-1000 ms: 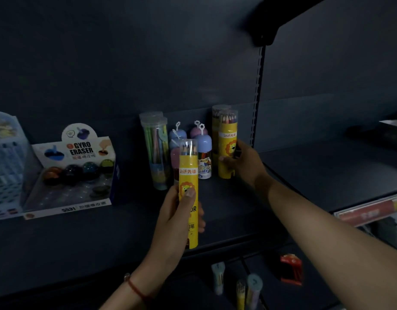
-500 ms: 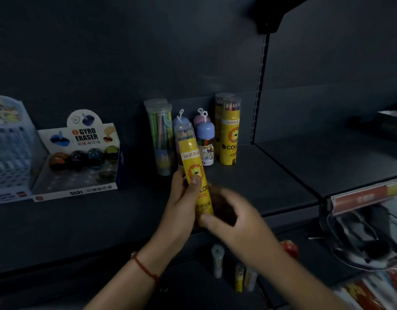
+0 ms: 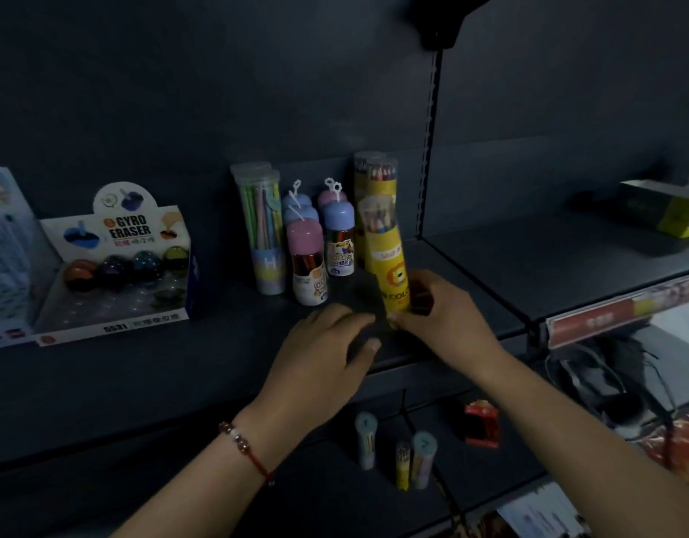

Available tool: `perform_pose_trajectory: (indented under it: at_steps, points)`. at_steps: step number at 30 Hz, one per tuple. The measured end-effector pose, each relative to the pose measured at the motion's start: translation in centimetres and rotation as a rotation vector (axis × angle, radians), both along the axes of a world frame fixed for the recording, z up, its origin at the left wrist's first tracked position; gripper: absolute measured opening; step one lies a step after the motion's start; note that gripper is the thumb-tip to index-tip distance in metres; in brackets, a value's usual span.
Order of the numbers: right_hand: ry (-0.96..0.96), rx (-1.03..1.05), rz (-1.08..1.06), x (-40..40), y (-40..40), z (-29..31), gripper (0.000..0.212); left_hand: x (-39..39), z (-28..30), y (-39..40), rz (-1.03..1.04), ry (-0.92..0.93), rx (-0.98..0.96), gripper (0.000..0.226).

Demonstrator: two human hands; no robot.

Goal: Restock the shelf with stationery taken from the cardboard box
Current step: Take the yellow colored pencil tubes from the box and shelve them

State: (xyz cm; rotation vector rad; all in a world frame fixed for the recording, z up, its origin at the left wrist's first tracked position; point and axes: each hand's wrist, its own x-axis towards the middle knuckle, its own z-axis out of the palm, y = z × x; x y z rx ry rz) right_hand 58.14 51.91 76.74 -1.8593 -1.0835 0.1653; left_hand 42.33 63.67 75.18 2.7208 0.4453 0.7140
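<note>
The right hand (image 3: 447, 308) grips the lower end of a yellow pencil tube (image 3: 387, 258), fingers and thumb curled round its base, and the tube leans slightly left with its clear cap uppermost; whether its bottom already rests on the shelf (image 3: 218, 366) is hard to tell in this dim light. The left hand (image 3: 323, 355) lies just beside it, palm down, fingers relaxed and holding nothing, its fingertips close to the tube's base near the shelf's front edge. Directly behind the held tube stand two more yellow tubes (image 3: 374, 176) against the back panel, close to the slotted upright (image 3: 426, 180) that ends this bay. To the left of them are the small capped bottles (image 3: 337, 242), blue and pink, then a clear tube of pastel pens (image 3: 261, 231), all near one another. Between that cluster and the front lip a strip of bare shelf runs leftward to the gyro eraser display box (image 3: 114, 273), which sits well apart, with a pale blue basket (image 3: 3, 246) at the far left border. Right of the upright, the neighbouring shelf (image 3: 548, 273) shows a wide bare surface with a green-edged carton (image 3: 665, 211) toward the rear and a red price strip (image 3: 626, 308) along its front edge. Below, a lower shelf carries a few small tubes (image 3: 403, 452) and a red item (image 3: 480, 425).
</note>
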Motion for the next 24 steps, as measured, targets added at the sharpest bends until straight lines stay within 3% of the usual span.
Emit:
perform_pose_trajectory:
  at_steps: [2, 5, 12, 24]
  points:
    - [0.015, -0.012, -0.028, 1.5, 1.1, -0.3, 0.049, -0.4, -1.0, 0.1, -0.013, 0.089, 0.102, 0.039]
    - [0.035, -0.028, -0.035, 3.2, 2.6, -0.7, 0.049, -0.7, -1.7, 0.1, -0.057, 0.08, 0.165, 0.04]
    - [0.015, -0.003, -0.065, 5.4, 5.2, -0.8, 0.036, -1.1, -2.0, 0.2, -0.135, 0.041, 0.144, 0.034]
    - [0.005, -0.027, -0.131, 6.9, 7.4, -1.7, 0.044, -1.4, -2.4, 0.3, -0.116, 0.016, 0.123, 0.034]
